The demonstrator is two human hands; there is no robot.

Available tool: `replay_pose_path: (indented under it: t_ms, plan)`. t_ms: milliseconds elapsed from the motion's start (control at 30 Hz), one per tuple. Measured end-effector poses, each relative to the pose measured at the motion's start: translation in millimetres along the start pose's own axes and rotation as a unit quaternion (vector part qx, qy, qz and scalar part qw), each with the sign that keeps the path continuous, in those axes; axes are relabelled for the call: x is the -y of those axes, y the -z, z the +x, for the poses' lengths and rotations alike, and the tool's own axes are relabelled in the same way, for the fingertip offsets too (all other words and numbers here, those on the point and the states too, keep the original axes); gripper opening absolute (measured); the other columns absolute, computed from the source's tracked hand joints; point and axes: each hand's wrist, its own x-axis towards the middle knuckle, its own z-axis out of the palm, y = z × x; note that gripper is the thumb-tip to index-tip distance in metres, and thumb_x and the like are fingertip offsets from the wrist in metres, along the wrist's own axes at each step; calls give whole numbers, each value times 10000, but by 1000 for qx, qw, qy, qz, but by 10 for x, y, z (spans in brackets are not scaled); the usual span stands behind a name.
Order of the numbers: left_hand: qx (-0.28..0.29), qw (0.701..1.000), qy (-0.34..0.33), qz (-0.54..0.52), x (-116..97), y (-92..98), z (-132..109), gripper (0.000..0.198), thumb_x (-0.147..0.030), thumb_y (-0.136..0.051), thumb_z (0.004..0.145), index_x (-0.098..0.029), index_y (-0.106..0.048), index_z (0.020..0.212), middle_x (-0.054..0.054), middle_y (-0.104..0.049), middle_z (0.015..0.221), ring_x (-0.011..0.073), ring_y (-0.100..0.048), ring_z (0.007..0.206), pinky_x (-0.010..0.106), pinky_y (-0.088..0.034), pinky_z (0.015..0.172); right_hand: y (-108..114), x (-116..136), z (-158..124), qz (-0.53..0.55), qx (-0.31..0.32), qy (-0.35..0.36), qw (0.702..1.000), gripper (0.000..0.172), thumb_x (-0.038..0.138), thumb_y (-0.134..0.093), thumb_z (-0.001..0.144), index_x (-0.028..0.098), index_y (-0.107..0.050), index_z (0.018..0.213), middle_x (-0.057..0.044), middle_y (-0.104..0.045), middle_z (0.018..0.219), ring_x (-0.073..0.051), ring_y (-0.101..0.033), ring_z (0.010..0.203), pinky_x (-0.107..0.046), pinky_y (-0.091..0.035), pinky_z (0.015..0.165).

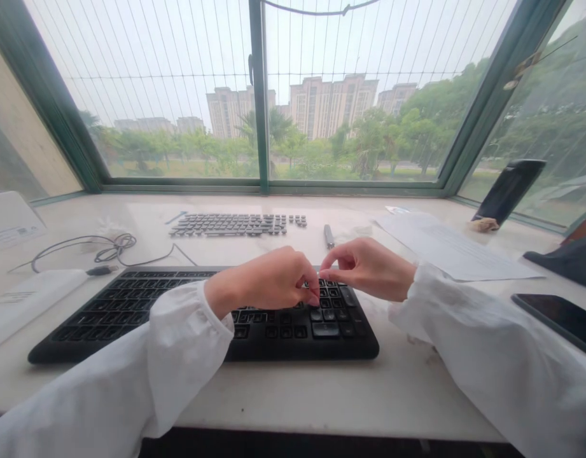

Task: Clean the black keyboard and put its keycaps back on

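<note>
A black keyboard [178, 318] lies in front of me, with most of its key sockets bare. Several keycaps [326, 329] sit on the number pad at its right end. My left hand [273, 280] is over the right part of the keyboard, its fingers curled together near the number pad. Just beside it, my right hand [369, 268] has thumb and forefinger pinched above the upper number pad. Whatever is between the fingers of either hand is too small or hidden to make out. Loose keycaps [226, 224] are laid out in rows behind the keyboard.
A cable [116, 245] with a USB plug [102, 270] lies at the left near a white box [39, 296]. A small dark tool [328, 236] lies behind my hands. Paper sheets [445, 245] and a phone [560, 318] are on the right. Windows [178, 95] rise behind the ledge.
</note>
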Motion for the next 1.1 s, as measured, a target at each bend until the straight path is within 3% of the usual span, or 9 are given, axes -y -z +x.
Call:
replay_pose_path:
  t_ms: [167,333,467,533,633,733,900,1100]
  plan:
    - [-35,999,-16,-17,18,-8,12,175,-334,-654,825,-201,-768,839,-34,-622,572,61,-449,503,198,-304,491,-8,-32,21,-15,-8,5,1000,221,397,-659,788,204,-762,817,63,-428,485,-77,-353,483,-255,-243,486]
    - [3,999,-37,-10,35,-65,38,130,-166,-636,810,-197,-762,828,-18,-724,736,62,-568,615,176,-398,607,0,-68,44,-24,-18,-1,1000,230,397,-649,788,200,-763,827,57,-452,500,-81,-359,491,-253,-259,497]
    - [-75,997,-24,-21,-15,0,14,168,-297,-627,850,-193,-757,860,-27,-647,613,61,-465,516,196,-324,512,22,-70,50,-36,-28,2,999,252,419,-639,786,207,-768,824,56,-422,504,-87,-363,500,-253,-262,504]
    - [-60,998,-18,-19,-20,19,2,167,-301,-630,846,-196,-759,863,-27,-633,604,65,-462,519,198,-319,509,31,-75,50,-38,-28,2,999,257,422,-630,788,207,-767,820,56,-416,506,-90,-363,503,-254,-263,508]
    - [14,1000,-19,6,5,-8,6,124,-221,-647,811,-204,-764,848,-16,-674,661,76,-535,582,192,-376,569,40,-113,60,-42,-28,-2,999,270,431,-619,789,202,-759,811,51,-441,518,-95,-370,512,-255,-272,515]
    - [-3,999,-15,32,43,-49,24,144,-241,-634,818,-213,-764,873,-4,-694,693,93,-560,601,206,-398,589,46,-187,96,-51,-35,-10,998,296,454,-602,793,201,-753,824,45,-464,537,-101,-381,525,-257,-281,527]
    - [-135,980,85,117,181,-79,63,208,-266,-565,848,-208,-761,886,40,-716,728,152,-622,660,265,-451,645,36,-354,176,-84,-61,-24,994,331,481,-578,797,204,-753,840,41,-452,544,-109,-391,534,-262,-285,544]
    - [-158,938,189,243,396,-39,80,227,-243,-536,840,-175,-741,907,103,-727,832,237,-687,799,339,-523,717,22,-559,262,-117,-91,-50,988,368,509,-555,803,203,-757,835,41,-418,529,-122,-399,522,-274,-288,550]
